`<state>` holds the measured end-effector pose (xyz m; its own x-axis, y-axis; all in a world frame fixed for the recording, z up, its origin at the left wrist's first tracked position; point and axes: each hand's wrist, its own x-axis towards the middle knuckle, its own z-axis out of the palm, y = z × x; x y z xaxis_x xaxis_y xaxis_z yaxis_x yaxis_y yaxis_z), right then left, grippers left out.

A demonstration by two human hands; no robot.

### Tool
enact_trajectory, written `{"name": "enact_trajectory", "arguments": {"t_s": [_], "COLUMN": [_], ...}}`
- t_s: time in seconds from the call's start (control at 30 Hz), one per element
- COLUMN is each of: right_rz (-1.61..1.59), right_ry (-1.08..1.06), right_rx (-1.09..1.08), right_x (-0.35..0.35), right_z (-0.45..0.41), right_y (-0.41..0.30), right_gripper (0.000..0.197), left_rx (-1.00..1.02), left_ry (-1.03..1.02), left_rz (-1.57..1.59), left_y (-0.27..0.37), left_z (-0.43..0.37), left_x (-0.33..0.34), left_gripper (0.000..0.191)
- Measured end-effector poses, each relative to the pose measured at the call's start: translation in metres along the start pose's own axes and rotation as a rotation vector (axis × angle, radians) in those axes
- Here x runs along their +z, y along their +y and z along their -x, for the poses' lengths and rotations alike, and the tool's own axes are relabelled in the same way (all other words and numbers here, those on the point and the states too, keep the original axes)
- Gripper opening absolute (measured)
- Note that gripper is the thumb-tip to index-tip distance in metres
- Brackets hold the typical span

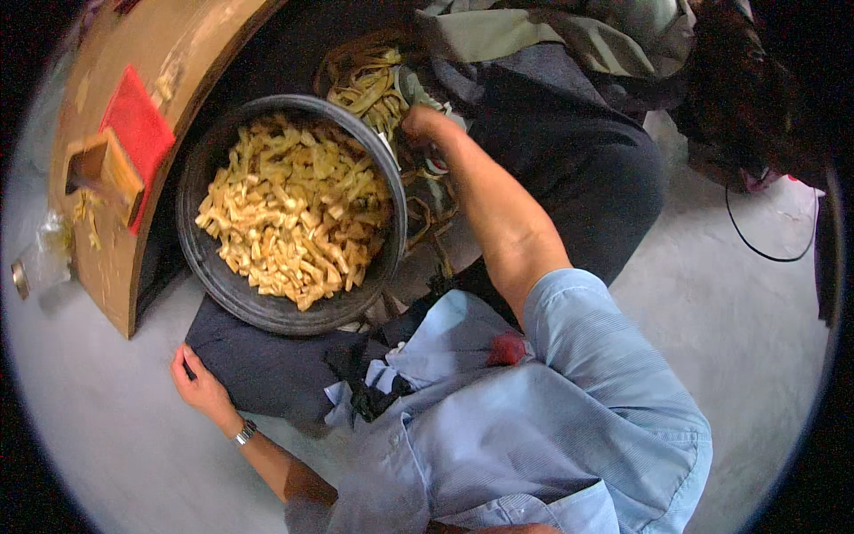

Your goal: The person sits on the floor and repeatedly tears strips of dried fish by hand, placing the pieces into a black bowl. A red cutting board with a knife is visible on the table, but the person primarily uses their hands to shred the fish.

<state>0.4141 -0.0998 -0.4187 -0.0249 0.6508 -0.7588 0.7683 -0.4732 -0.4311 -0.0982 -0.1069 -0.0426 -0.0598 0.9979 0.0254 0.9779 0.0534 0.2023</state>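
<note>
My right hand (427, 125) reaches down beside a pile of long, pale brownish strips (373, 93), which look like dried or pickled vegetable. Its fingertips are hidden, so whether it grips anything is unclear. A dark round basin (393, 200) stands between my legs, filled with short cut yellow-brown pieces (293, 213). Left of my folded knee, my left hand (197, 387) hangs relaxed above the grey floor with nothing in it; there is a gap between thumb and fingers.
A curved wooden board or tabletop (167, 87) rises at the left, bearing a red sheet (143, 133) and a small wooden box (107, 170). A clear plastic container (47, 260) lies near its edge. Another person's dark-clothed leg (574, 147) is close at upper right. A black cable (754, 253) hangs farther right.
</note>
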Motion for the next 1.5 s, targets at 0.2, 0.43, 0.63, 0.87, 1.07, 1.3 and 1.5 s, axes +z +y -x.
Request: {"name": "enact_trajectory", "arguments": {"t_s": [0.2, 0.43, 0.63, 0.87, 1.07, 1.3, 1.5], "right_rz": [-0.214, -0.444, -0.82, -1.376, -0.842, -0.866, -1.257], "right_ry": [-0.132, 0.163, 0.156, 0.344, 0.292, 0.015, -0.093], "right_rx": [0.203, 0.367, 0.355, 0.054, -0.207, -0.698, -0.959], "right_x": [0.09, 0.077, 0.074, -0.072, -0.172, -0.167, -0.139], "right_z": [-0.034, -0.041, -0.028, 0.035, 0.174, 0.359, 0.444], "right_y": [0.011, -0.008, -0.015, -0.053, -0.129, -0.244, -0.332], "right_gripper": [0.038, 0.044, 0.037, 0.023, 0.032, 0.035, 0.038], "left_rx": [0.03, 0.073, 0.046, 0.211, 0.195, 0.361, 0.726], "left_ry": [-0.03, -0.071, -0.071, -0.058, -0.02, -0.212, -0.496], "left_rz": [0.016, -0.135, -0.113, -0.115, 0.077, 0.807, 0.991], "left_y": [0.011, 0.019, 0.026, 0.038, 0.026, 0.158, 0.225], "left_z": [-0.017, -0.014, -0.016, -0.027, -0.026, 0.026, 0.065], "left_x": [0.01, 0.002, 0.005, 0.008, 0.0, -0.004, -0.043], "left_gripper": [0.025, 0.023, 0.022, 0.02, 0.02, 0.028, 0.051]}}
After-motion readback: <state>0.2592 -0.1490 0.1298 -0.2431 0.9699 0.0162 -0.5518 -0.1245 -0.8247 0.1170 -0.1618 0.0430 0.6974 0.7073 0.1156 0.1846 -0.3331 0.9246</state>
